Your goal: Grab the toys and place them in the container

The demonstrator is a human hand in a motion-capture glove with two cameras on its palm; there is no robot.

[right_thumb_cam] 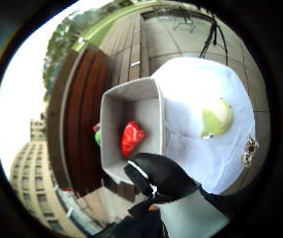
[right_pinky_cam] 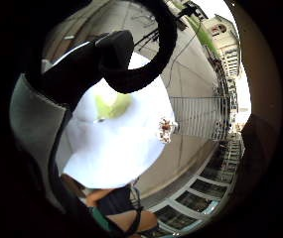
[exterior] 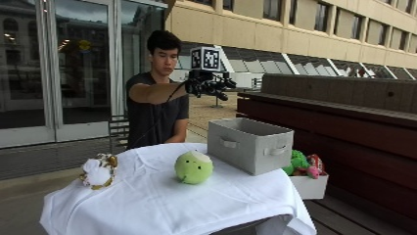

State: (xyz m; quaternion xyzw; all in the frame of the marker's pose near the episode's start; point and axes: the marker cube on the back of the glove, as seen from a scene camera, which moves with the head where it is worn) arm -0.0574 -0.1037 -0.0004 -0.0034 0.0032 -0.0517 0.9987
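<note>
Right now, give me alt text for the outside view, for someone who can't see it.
A person holds their black-gloved right hand raised above a grey fabric storage bin on a table draped in white cloth. A round green plush toy and a small white-and-gold plush toy sit on the cloth.

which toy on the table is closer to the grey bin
The round green plush toy lies nearer the grey fabric container. The white plush toy with gold trim sits at the far edge of the white tablecloth.
</note>
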